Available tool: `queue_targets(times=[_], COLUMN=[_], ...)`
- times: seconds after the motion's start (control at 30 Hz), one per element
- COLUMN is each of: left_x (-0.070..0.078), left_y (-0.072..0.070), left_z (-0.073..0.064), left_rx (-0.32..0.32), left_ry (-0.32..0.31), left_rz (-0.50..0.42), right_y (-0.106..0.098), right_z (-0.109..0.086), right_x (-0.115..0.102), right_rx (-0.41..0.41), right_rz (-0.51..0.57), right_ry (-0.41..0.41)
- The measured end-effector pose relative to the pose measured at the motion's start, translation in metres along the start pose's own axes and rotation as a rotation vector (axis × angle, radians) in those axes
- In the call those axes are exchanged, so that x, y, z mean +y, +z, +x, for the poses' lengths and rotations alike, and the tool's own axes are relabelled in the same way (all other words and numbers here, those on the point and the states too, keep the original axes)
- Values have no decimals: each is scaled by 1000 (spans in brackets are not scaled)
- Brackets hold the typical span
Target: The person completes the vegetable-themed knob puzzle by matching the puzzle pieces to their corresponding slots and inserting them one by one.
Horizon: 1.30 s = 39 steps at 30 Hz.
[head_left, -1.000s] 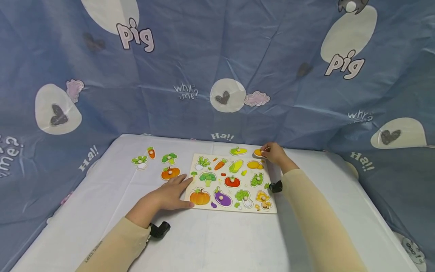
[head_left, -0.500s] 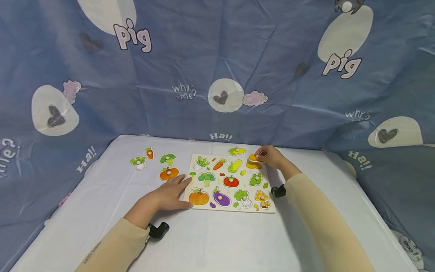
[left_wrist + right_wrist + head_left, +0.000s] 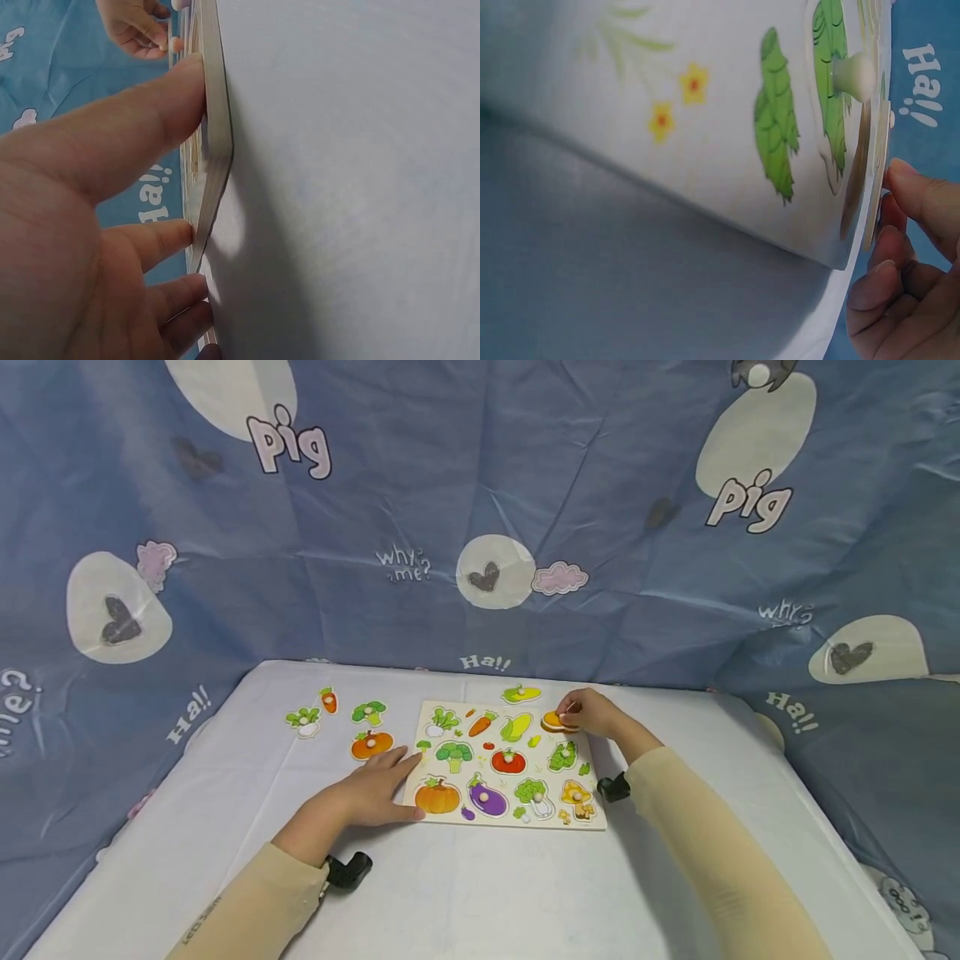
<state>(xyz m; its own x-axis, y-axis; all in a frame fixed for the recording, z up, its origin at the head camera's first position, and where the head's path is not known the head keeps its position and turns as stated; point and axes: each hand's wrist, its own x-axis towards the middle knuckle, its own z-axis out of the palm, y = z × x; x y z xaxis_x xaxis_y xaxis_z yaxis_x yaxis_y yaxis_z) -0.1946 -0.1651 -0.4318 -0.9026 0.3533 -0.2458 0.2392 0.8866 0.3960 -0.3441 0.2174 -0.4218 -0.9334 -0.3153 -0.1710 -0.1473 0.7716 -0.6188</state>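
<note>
A flat vegetable puzzle board [image 3: 480,764] lies on the white table. My right hand [image 3: 594,713] pinches a yellow-orange, potato-like puzzle piece [image 3: 551,722] low over the board's far right corner, where the matching picture is. In the right wrist view, thumb and fingers of that hand [image 3: 911,259] meet at the piece's edge. My left hand [image 3: 373,790] rests at the board's left side with fingers spread. Its thumb [image 3: 150,116] touches the front edge near the corner in the left wrist view, and the other fingers lie along the left edge.
Left of the board lie loose knobbed pieces: a pumpkin [image 3: 372,745], a broccoli [image 3: 370,712], a carrot [image 3: 328,700] and a turnip-like one [image 3: 303,722]. A corn piece [image 3: 521,694] lies behind the board. A blue printed cloth [image 3: 420,618] hangs behind the table.
My right hand has brought the yellow-orange piece from behind the board toward me and left, onto the board's far right corner. My left hand has stayed at the board's left side.
</note>
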Motion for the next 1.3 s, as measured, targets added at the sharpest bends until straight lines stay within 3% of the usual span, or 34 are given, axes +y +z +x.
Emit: queue_targets(times=[0.27,1.3], left_x=[2,2], left_y=[-1,0], left_z=[-1,1], left_rx=[0,-5], left_ry=[4,-6], left_rz=[-1,-2], right_y=[3,7], right_z=[1,3], right_x=[0,1], right_rx=[-13,-36], right_rz=[-52,-32], right_ry=[2,33])
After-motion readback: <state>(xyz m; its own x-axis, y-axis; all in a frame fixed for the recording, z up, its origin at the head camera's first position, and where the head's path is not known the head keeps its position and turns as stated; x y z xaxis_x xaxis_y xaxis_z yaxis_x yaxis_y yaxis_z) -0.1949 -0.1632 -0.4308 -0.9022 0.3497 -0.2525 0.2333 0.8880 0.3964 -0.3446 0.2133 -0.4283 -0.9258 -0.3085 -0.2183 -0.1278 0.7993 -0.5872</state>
